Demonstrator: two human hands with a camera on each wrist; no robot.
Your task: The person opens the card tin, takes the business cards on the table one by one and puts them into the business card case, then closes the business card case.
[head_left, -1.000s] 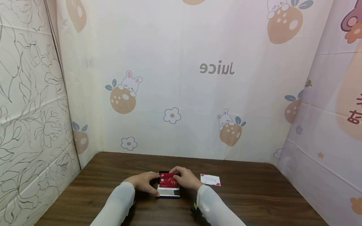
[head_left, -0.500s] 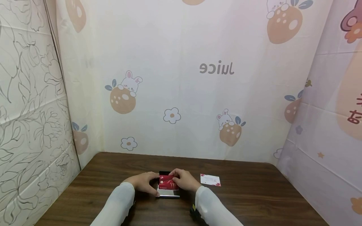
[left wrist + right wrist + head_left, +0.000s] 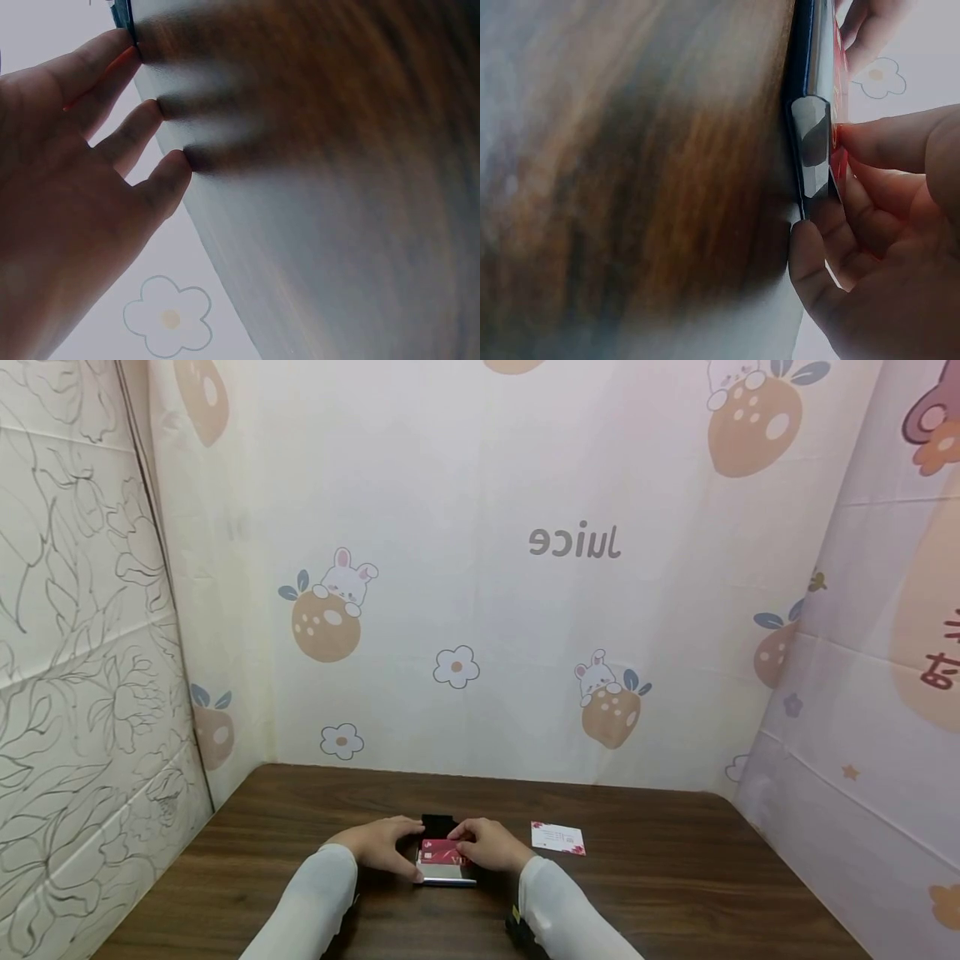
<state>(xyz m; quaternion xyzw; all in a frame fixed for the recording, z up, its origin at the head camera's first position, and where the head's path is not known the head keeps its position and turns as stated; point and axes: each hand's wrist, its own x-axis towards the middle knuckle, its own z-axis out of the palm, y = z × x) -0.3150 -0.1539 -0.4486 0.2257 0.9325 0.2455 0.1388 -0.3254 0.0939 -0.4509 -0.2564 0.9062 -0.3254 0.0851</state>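
Observation:
A flat card case with a black flap and a silver near edge [image 3: 448, 882] lies on the table between my hands. On it is a red card [image 3: 437, 852] with "VIP" lettering, over a pale card [image 3: 441, 871]. My left hand [image 3: 381, 846] holds the case at its left side, thumb at the near corner and index finger toward the far end. With thumb and fingers my right hand [image 3: 491, 846] pinches the red card, covering its right part. Edge on, the right wrist view has the case [image 3: 810, 135] with the right thumb against the card.
A white card with pink flowers [image 3: 558, 837] lies to the right of my right hand. The brown wooden table [image 3: 645, 877] ends at a printed curtain [image 3: 465, 718] at the back, with more printed cloth on both sides.
My right hand and the red card have slid toward me across the case, exposing more of the black flap at the far end. My left hand keeps its place.

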